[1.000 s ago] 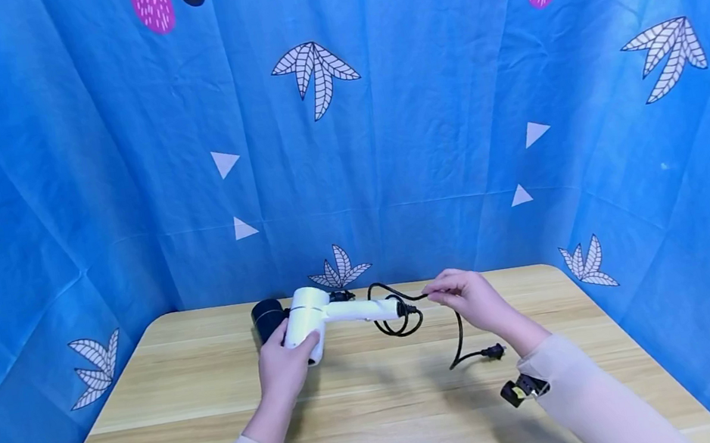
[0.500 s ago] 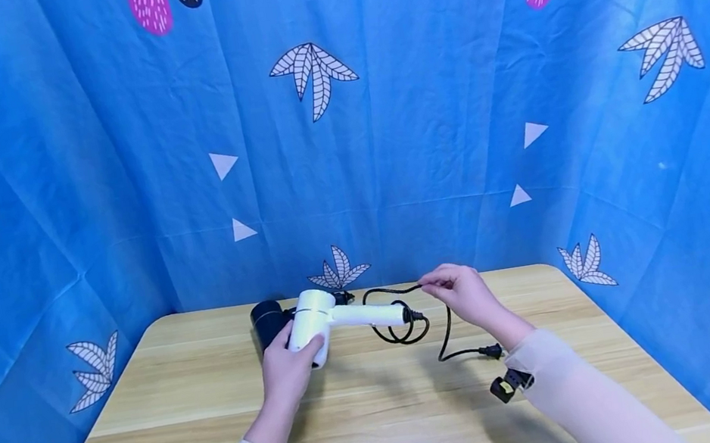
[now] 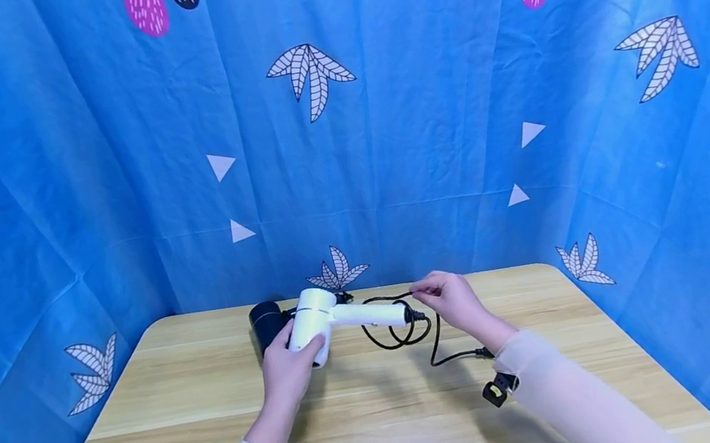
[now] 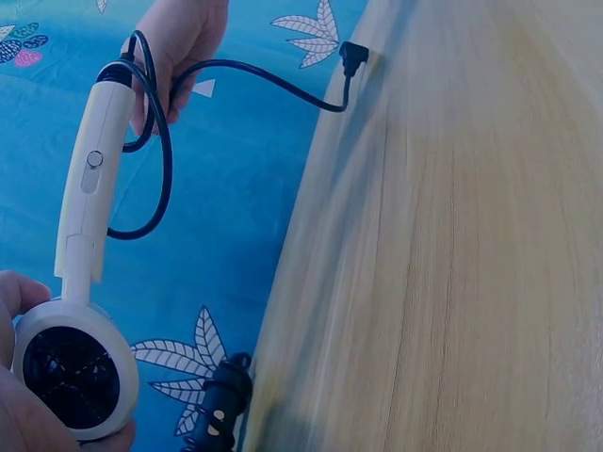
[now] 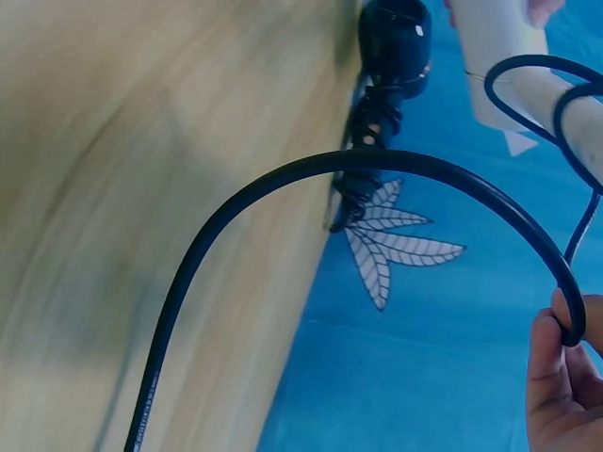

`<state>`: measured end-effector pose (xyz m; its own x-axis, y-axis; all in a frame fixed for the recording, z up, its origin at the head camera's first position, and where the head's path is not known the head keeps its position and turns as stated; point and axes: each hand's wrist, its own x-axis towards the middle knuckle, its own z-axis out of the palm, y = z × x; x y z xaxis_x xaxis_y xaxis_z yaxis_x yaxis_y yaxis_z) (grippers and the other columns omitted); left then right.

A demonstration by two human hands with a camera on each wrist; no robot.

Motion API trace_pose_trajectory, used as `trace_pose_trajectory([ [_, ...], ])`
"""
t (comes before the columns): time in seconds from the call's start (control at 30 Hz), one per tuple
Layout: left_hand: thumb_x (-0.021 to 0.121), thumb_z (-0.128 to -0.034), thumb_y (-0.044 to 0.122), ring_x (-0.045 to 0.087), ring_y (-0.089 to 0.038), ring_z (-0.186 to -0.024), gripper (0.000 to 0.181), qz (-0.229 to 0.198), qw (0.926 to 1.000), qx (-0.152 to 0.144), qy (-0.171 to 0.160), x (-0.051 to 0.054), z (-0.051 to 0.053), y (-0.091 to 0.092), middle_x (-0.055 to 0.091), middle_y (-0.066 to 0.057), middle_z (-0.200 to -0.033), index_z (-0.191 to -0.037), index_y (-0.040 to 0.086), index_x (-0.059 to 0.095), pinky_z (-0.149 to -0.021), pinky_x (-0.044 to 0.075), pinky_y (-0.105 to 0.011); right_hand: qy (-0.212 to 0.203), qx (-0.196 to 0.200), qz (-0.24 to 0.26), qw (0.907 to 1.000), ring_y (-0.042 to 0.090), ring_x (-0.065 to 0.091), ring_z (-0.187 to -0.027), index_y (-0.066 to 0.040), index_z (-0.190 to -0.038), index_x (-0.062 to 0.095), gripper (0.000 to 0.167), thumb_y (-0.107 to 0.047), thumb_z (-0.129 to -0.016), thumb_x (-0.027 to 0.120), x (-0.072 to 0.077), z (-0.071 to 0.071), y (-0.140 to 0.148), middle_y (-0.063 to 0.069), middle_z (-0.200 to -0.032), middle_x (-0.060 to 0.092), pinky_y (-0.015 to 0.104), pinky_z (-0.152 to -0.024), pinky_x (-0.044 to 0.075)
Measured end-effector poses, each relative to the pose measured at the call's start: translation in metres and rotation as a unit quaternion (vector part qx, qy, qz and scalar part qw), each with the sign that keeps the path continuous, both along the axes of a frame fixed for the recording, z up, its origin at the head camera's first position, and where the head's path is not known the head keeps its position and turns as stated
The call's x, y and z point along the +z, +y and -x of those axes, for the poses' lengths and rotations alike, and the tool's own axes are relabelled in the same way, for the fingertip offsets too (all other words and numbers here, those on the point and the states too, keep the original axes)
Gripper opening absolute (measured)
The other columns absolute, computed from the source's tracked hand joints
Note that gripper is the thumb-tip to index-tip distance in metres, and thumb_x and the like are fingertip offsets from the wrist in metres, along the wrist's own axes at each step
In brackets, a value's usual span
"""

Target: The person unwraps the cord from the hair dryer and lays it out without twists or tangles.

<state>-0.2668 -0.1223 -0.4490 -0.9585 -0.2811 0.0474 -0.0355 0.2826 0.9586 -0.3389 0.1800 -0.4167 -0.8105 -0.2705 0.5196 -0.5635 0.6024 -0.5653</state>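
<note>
My left hand (image 3: 286, 369) grips a white hair dryer (image 3: 369, 315) by its barrel, above the table, with the handle pointing right. In the left wrist view a round dark opening (image 4: 71, 377) of the barrel faces the camera. A black cord (image 5: 386, 162) leaves the handle's end and makes loose loops around it. To the right, my right hand (image 3: 456, 306) pinches this cord between thumb and fingertips. Its free end hangs from that hand to a black plug (image 4: 353, 58), partly hidden by the right wrist in the head view.
A black hair dryer (image 3: 266, 322) lies at the table's back left, behind my left hand; its cord looks wound around its handle (image 5: 369, 122). Blue patterned cloth (image 3: 335, 178) walls in the back and sides of the wooden table (image 3: 386, 431).
My right hand has moved left toward the white hair dryer, and the cord's loops and plug have shifted with it. The dryer's handle has dipped and shifted slightly right.
</note>
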Motion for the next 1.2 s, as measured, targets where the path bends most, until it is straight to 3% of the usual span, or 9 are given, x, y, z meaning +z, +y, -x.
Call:
trace_pose_trajectory([
  [0.37,0.076,-0.0875,0.034,0.043,-0.04,-0.135,0.078,-0.01,0.9999,0.005,0.012,0.0,0.0,-0.001,0.042,-0.017,-0.154,-0.152,0.005,0.042,-0.107,0.04,-0.058,-0.008,0.019,-0.062,0.9978,0.016,0.065,-0.076,-0.005,-0.094,0.079,0.015,0.003,-0.082,0.077,-0.02,-0.002,-0.006,0.006,-0.089,0.073,0.027,-0.067,0.055],
  [0.53,0.077,-0.0869,0.033,0.044,-0.04,-0.134,0.079,-0.017,0.9997,0.01,0.016,0.002,-0.001,-0.001,0.044,-0.018,-0.152,-0.151,0.004,0.042,-0.107,0.04,-0.057,-0.006,0.053,-0.111,0.9924,0.016,0.062,-0.072,-0.005,-0.087,0.076,0.002,-0.004,-0.087,0.075,-0.023,-0.007,-0.004,0.006,-0.085,0.071,0.029,-0.064,0.053],
  [0.7,0.077,-0.0872,0.032,0.044,-0.04,-0.134,0.079,-0.02,0.9995,0.013,0.019,0.003,-0.001,-0.002,0.044,-0.018,-0.152,-0.151,0.003,0.041,-0.107,0.04,-0.055,0.011,0.081,-0.141,0.9866,0.01,0.06,-0.07,-0.009,-0.087,0.077,0.001,-0.008,-0.087,0.076,-0.024,-0.013,-0.003,0.001,-0.082,0.068,0.026,-0.063,0.052],
  [0.83,0.076,-0.0883,0.034,0.042,-0.041,-0.136,0.08,-0.02,0.9996,0.016,0.011,0.004,-0.001,-0.002,0.041,-0.019,-0.154,-0.153,0.003,0.039,-0.108,0.038,-0.057,0.034,0.099,-0.143,0.9841,0.005,0.053,-0.067,-0.014,-0.087,0.078,0.009,-0.006,-0.085,0.077,-0.025,-0.016,-0.001,-0.005,-0.08,0.065,0.025,-0.061,0.049],
  [0.97,0.075,-0.0889,0.034,0.04,-0.04,-0.137,0.08,-0.023,0.9995,0.019,0.006,0.004,-0.001,-0.003,0.04,-0.019,-0.155,-0.153,0.003,0.038,-0.109,0.037,-0.057,0.04,0.114,-0.132,0.9839,0.005,0.057,-0.072,-0.012,-0.088,0.079,0.008,-0.005,-0.085,0.078,-0.026,-0.02,0.001,-0.004,-0.083,0.067,0.023,-0.063,0.051],
  [1.2,0.074,-0.089,0.033,0.041,-0.04,-0.136,0.08,-0.024,0.9993,0.025,0.012,0.001,0.002,-0.005,0.04,-0.019,-0.154,-0.153,0.001,0.037,-0.11,0.037,-0.056,0.009,0.135,-0.13,0.9822,0.012,0.066,-0.084,-0.007,-0.099,0.079,0.013,-0.003,-0.088,0.073,-0.023,-0.028,0.005,0.001,-0.093,0.072,0.026,-0.074,0.056],
])
